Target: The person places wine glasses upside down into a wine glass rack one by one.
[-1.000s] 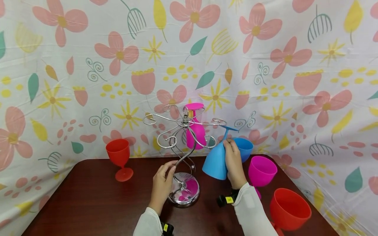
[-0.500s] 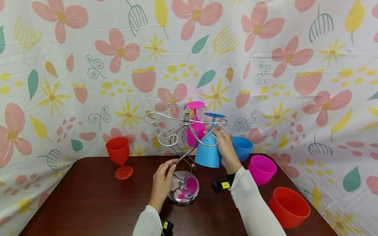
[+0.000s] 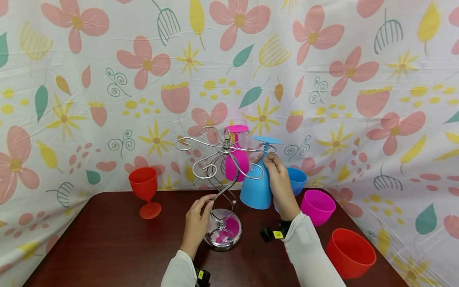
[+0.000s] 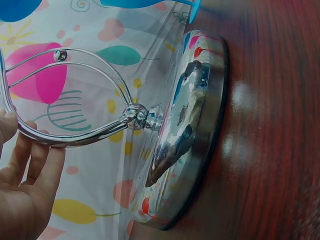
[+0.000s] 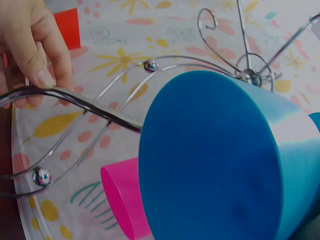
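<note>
A chrome wire stemware rack [image 3: 224,240] with curled arms stands on the table. My left hand [image 3: 197,223] holds its curved stem, the thumb on one side and fingertips on the other in the left wrist view. Upside down in my right hand [image 3: 281,187] is a blue goblet [image 3: 255,193], gripped near where stem meets bowl. Its foot is above the rack's right-hand curled arm, and its stem is at that loop; whether it touches the wire I cannot tell. In the right wrist view the bowl [image 5: 210,160] hides the right fingers. A pink goblet [image 3: 234,165] hangs inverted from a rear arm.
On the left stands a red goblet [image 3: 144,185]. Along the right side are another blue goblet [image 3: 297,181], a second pink goblet [image 3: 318,209] and a second red one [image 3: 350,255]. A flowered cloth [image 3: 143,99] hangs behind the dark wooden table [image 3: 107,247].
My right hand has brought the blue goblet leftward and up to the rack's right arm, then slightly back right. The goblet is less tilted than before. My left hand stays on the stem.
</note>
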A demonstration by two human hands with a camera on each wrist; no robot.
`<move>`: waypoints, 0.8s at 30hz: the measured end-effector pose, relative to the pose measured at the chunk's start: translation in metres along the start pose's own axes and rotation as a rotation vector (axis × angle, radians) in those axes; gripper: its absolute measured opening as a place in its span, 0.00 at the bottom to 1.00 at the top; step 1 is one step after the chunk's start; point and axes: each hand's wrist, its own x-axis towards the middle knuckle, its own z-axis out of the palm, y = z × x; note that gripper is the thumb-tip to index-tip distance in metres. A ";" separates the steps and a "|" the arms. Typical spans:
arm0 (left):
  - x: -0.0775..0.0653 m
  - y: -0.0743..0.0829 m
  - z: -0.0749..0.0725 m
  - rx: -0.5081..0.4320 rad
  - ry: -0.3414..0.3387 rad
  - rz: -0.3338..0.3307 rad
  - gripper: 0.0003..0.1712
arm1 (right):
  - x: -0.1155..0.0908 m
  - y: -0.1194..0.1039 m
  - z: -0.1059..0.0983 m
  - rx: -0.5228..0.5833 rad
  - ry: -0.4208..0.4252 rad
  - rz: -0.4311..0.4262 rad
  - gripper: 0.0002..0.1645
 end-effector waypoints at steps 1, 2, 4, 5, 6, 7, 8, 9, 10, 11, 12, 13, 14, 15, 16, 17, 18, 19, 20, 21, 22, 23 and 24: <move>0.000 0.000 0.000 -0.001 0.000 0.000 0.12 | -0.001 0.000 -0.001 -0.006 0.011 0.003 0.24; 0.000 0.000 0.000 0.000 0.001 0.002 0.12 | -0.001 0.000 -0.002 -0.017 0.020 0.005 0.24; 0.000 0.000 -0.001 -0.001 0.000 0.005 0.12 | -0.002 0.001 -0.004 -0.031 0.031 0.011 0.25; 0.000 0.000 0.000 -0.001 0.000 0.007 0.12 | -0.001 0.002 -0.005 -0.041 0.038 0.016 0.25; 0.000 0.000 -0.001 0.000 -0.001 0.008 0.12 | -0.001 0.002 -0.005 -0.051 0.042 0.020 0.25; 0.000 0.000 -0.001 -0.002 -0.002 0.007 0.12 | -0.001 0.003 -0.006 -0.051 0.044 0.023 0.26; 0.000 0.000 -0.001 -0.002 -0.003 0.006 0.12 | 0.000 0.005 -0.006 -0.051 0.045 0.021 0.26; 0.000 0.000 0.000 -0.004 -0.003 0.004 0.12 | 0.000 0.006 -0.006 -0.048 0.046 0.019 0.26; 0.000 0.000 0.000 -0.006 -0.004 0.002 0.12 | 0.001 0.007 -0.006 -0.048 0.045 0.017 0.26; -0.001 0.000 0.000 -0.007 -0.004 0.001 0.12 | 0.002 0.009 -0.006 -0.041 0.041 0.014 0.25; -0.001 -0.001 0.000 -0.008 -0.004 -0.001 0.12 | 0.003 0.011 -0.006 -0.033 0.036 0.010 0.25; -0.001 -0.001 0.000 -0.008 -0.003 0.003 0.12 | 0.004 0.013 -0.005 -0.026 0.031 0.006 0.25; -0.001 -0.002 0.000 -0.007 -0.003 0.004 0.12 | 0.005 0.015 -0.005 -0.022 0.027 0.000 0.24; -0.001 -0.002 0.001 -0.007 -0.002 0.006 0.12 | 0.005 0.016 -0.005 -0.017 0.023 -0.006 0.24; -0.001 -0.002 0.001 -0.006 -0.001 0.008 0.12 | 0.006 0.018 -0.005 -0.014 0.021 -0.011 0.24; -0.001 -0.003 0.001 -0.006 -0.001 0.009 0.12 | 0.006 0.019 -0.005 -0.008 0.016 -0.016 0.25; -0.001 -0.003 0.001 -0.006 0.001 0.011 0.12 | 0.006 0.020 -0.005 -0.009 0.015 -0.022 0.25; 0.000 -0.002 0.001 -0.007 0.001 0.014 0.12 | 0.006 0.020 -0.005 -0.010 0.016 -0.027 0.26; 0.000 -0.002 0.001 -0.010 0.000 0.008 0.12 | 0.006 0.020 -0.005 -0.009 0.013 -0.029 0.26; 0.000 -0.001 0.000 -0.010 0.000 0.006 0.12 | 0.007 0.021 -0.005 -0.009 0.012 -0.033 0.25; 0.000 -0.001 0.000 -0.011 -0.001 0.002 0.12 | 0.007 0.021 -0.004 -0.011 0.012 -0.034 0.25; 0.000 -0.001 0.000 -0.011 -0.003 -0.001 0.12 | 0.007 0.021 -0.004 -0.011 0.011 -0.037 0.25; 0.000 -0.001 0.000 -0.010 -0.004 -0.002 0.12 | 0.007 0.021 -0.004 -0.011 0.012 -0.038 0.25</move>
